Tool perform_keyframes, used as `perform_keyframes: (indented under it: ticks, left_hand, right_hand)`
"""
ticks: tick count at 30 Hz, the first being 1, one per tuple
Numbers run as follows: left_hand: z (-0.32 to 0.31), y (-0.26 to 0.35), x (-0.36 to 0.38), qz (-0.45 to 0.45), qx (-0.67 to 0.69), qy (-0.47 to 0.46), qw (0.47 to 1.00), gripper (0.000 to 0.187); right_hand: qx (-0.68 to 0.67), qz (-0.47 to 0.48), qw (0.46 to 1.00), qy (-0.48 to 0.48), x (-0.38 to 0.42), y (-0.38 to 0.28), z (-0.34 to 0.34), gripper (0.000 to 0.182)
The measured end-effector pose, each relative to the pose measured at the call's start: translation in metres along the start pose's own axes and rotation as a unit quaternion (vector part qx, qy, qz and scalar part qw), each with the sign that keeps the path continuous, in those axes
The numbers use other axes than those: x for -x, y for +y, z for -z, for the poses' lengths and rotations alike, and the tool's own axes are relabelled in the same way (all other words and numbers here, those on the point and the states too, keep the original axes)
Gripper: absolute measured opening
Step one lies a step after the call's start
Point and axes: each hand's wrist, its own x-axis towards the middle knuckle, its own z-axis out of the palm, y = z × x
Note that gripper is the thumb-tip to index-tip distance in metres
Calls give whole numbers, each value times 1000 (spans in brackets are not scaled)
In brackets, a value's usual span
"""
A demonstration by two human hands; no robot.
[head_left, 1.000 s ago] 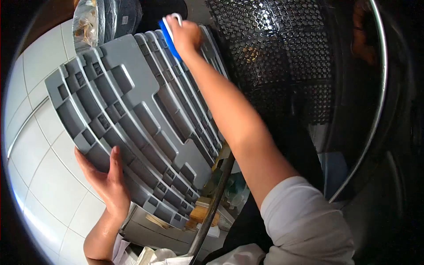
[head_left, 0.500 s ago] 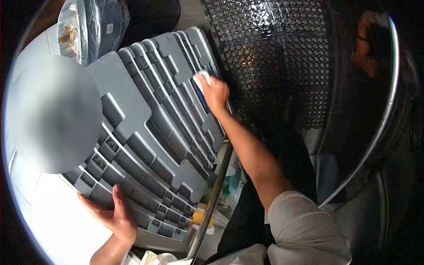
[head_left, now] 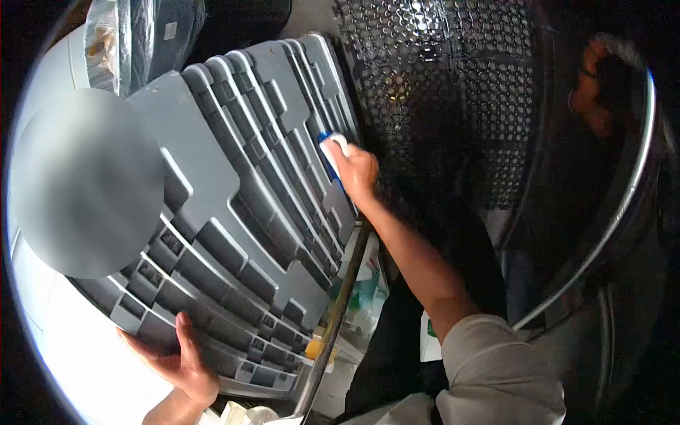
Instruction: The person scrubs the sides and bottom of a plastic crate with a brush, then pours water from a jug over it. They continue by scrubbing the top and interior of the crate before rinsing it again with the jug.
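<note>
A large grey plastic panel (head_left: 195, 152) with ribs and recessed pockets stands tilted before me, its ribbed side facing me. My left hand (head_left: 190, 370) holds the panel at its lower left edge, thumb over the ribs and the other fingers toward the edge, partly hidden. In my right hand (head_left: 360, 172) is a scrub brush (head_left: 331, 150) with a white handle and blue parts. The fingers are closed round the handle, and the brush lies against the ribs near the panel's right side. Its bristles are mostly hidden.
Below the panel runs a metal bar (head_left: 340, 319), with a yellow piece (head_left: 314, 348) beside it. A black perforated mat (head_left: 439, 92) covers the floor at the top. Plastic-wrapped items (head_left: 145, 42) stand at upper left. A shiny curved rim (head_left: 616, 205) lies right.
My right hand and the brush have moved slightly down and right along the ribs. The view has shifted a little, and my left hand keeps its hold on the panel.
</note>
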Motion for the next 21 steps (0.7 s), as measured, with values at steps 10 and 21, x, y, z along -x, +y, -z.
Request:
perform_keyframes:
  ticks: [10,21]
  left_hand:
    - [1,-2,5,56,-36,-12,998,80]
    - [-11,-22,15,-13,-42,-27,999,88]
  right_hand:
    - [-25,-80,996,22,11,-25,4,60]
    - [-133,25,990,41,-62,-61,-14,62]
